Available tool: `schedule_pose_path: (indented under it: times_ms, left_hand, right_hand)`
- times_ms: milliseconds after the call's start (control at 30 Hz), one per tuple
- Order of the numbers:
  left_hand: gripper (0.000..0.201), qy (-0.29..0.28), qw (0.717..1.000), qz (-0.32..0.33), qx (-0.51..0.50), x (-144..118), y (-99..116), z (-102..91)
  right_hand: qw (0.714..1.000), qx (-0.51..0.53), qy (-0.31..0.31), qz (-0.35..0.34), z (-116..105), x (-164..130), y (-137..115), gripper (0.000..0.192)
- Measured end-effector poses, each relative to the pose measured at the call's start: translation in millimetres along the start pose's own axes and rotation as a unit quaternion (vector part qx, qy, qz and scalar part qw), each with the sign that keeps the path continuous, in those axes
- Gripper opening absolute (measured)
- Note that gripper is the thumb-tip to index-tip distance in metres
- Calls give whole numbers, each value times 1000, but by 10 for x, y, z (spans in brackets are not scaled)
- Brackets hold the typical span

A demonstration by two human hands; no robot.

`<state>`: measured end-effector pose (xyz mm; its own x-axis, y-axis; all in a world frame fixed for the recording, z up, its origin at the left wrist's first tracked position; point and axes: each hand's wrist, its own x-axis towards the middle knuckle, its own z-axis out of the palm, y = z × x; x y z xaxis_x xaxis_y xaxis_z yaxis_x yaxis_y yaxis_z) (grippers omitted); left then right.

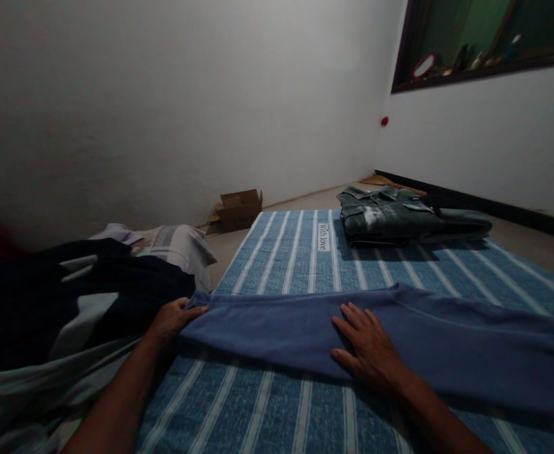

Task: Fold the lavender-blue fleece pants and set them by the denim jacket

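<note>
A long blue garment (277,325) lies stretched sideways across the blue-and-white striped cloth (300,413), narrow at its left end and wider toward the right. Its right end runs out of view, and whether it is trousers or a top I cannot tell. My left hand (173,318) grips the narrow end, thumb on top and the other fingers mostly hidden under the edge. Flat on the garment's middle rests my right hand (366,347), open with the fingers slightly spread.
A folded dark grey denim jacket (390,214) sits on the striped cloth's far right. Dark clothes (135,284) and a light printed cloth (177,243) are heaped at left. An open cardboard box (239,211) stands on the floor by the white wall (187,107).
</note>
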<state>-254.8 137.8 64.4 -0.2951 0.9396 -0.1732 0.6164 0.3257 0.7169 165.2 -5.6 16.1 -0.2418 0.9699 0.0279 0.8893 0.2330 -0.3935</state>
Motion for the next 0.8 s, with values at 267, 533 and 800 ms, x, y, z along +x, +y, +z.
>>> schedule_pose_path:
  times_ms: [267, 533, 800]
  left_hand:
    - [36, 0, 1000, -3, 7, 46, -2, -18]
    - [33, 5, 1000, -18, -1, -27, 86, -10]
    - [42, -19, 999, -29, -32, 8, -24, -60]
  right_hand:
    - [1000, 3, 7, 1, -50, -16, -49, 59]
    - [1000, -1, 17, -7, -34, -13, -34, 58]
    - [1000, 3, 16, -5, -43, -13, -40, 59]
